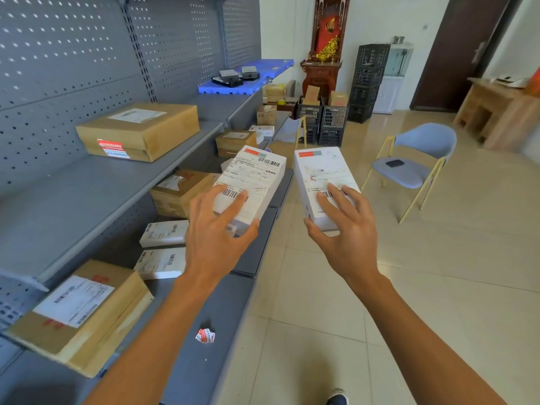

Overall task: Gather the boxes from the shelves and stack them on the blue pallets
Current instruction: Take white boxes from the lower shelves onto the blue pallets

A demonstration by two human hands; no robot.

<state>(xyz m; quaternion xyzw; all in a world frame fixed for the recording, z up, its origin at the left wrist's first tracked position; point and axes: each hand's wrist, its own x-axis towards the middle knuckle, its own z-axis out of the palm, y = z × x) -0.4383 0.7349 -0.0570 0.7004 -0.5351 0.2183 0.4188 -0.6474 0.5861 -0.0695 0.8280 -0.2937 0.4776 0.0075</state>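
Observation:
My left hand (pixel 217 229) grips a white labelled box (pixel 254 176) by its near end, held in the air beside the grey shelves (pixel 96 188). My right hand (pixel 342 226) grips a second white labelled box (pixel 320 173) the same way, over the tiled floor. Two more white boxes (pixel 163 232) lie on the lower shelf, beside brown cartons (pixel 178 191). A large brown carton (pixel 140 130) sits on the upper shelf and another one (pixel 84 314) at the near left. A blue pallet (pixel 274 67) with dark flat boxes rests on the far shelf end.
A blue chair (pixel 420 159) with a dark object on its seat stands on the right. Black crates (pixel 333 121) and cartons crowd the far end by a wooden cabinet. A crumpled red-and-white scrap (pixel 205 336) lies on the bottom shelf. My shoe (pixel 337 399) shows below.

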